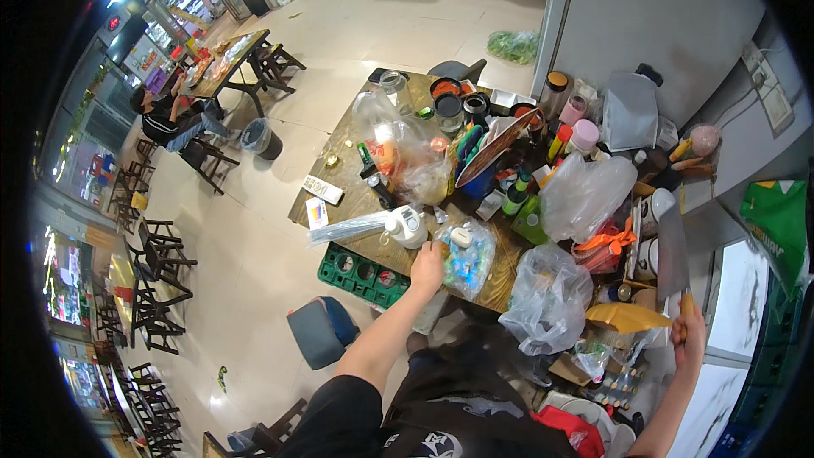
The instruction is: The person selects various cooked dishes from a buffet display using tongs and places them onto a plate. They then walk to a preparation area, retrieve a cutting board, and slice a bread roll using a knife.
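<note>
My right hand (690, 337) is closed around the yellowish handle of a cleaver (673, 254), its broad metal blade pointing away from me. My left hand (427, 267) is at the near edge of a cluttered wooden table (400, 259). Its fingers are bent beside a clear plastic bag of blue items (469, 264); whether they grip anything is hidden. A small white case (461, 237) lies on that bag. Just beyond the left hand stands a white plastic bottle (407, 227), next to a bundle of long clear plastic strips (350, 229).
A green plastic crate (362, 273) and a grey padded stool (321, 331) stand left of me. Plastic bags (550, 299) crowd the table's right side, near jars (448, 113) and bottles. Further off, a seated person (168, 117) is beside another table (245, 54) and a bin (262, 140).
</note>
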Available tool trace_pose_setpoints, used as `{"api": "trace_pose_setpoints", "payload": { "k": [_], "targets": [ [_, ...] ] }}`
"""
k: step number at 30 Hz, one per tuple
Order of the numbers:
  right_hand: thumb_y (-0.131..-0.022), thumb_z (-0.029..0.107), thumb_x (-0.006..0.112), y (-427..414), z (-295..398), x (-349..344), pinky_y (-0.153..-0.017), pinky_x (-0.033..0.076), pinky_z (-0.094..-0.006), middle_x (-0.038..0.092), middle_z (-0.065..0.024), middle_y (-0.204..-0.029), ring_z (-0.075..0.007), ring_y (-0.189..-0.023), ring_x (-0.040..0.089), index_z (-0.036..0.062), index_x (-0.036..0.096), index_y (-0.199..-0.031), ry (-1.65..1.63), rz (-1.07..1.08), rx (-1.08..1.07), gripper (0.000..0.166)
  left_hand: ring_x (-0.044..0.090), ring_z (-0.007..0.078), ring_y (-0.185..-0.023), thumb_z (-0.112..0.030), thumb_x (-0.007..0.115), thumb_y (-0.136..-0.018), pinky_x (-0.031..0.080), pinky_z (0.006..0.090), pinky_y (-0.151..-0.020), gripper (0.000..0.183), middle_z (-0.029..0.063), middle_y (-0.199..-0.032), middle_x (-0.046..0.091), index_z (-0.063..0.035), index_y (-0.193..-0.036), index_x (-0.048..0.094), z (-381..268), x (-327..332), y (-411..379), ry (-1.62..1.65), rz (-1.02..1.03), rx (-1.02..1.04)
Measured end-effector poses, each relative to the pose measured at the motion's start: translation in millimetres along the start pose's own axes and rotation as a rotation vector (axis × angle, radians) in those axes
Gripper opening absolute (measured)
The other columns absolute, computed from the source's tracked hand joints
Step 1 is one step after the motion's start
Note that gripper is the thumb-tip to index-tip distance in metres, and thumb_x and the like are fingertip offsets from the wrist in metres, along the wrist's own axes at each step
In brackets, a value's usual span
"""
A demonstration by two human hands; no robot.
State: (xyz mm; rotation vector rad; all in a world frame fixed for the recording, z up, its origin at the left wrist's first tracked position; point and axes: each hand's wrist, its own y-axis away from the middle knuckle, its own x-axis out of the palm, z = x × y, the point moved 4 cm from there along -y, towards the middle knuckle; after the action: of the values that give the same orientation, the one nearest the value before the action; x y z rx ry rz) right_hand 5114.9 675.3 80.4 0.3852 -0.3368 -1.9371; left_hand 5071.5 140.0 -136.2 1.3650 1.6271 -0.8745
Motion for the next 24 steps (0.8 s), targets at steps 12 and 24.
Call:
{"api": "trace_pose_setpoints", "payload": {
  "k": [12, 24],
  "targets": [
    [-0.089, 0.002, 0.054, 95.9, -7.2, -34.2, -0.045, 0.034, -0.0202, 0.055, -0.0044, -0.087, -0.008, -0.053, 0.04, 0.0023, 0.044, -0.13, -0.153, -0.049, -0.141, 0.043, 0.062, 0.0353, -0.088, -0.015, 0.062, -0.08, 0.052, 0.0436, -0.072, 0.028, 0.0182, -0.101, 0.055, -0.0032, -0.103, 0.052, -11.7, 4.5, -17.3, 0.085, -0.052, -0.032],
    [-0.087, 0.0, 0.053, 105.7, 19.9, 147.9, -0.044, 0.035, -0.0209, 0.056, -0.0061, -0.096, -0.0091, -0.053, 0.04, 0.0038, 0.048, -0.125, -0.203, 0.364, -0.402, 0.038, 0.051, 0.0269, -0.105, -0.029, 0.083, -0.071, 0.039, 0.0353, -0.091, 0.061, 0.0168, -0.112, 0.052, 0.0015, -0.115, 0.054, -118.6, -383.6, 195.3, 1.9, 0.315, 0.726]
  ]
}}
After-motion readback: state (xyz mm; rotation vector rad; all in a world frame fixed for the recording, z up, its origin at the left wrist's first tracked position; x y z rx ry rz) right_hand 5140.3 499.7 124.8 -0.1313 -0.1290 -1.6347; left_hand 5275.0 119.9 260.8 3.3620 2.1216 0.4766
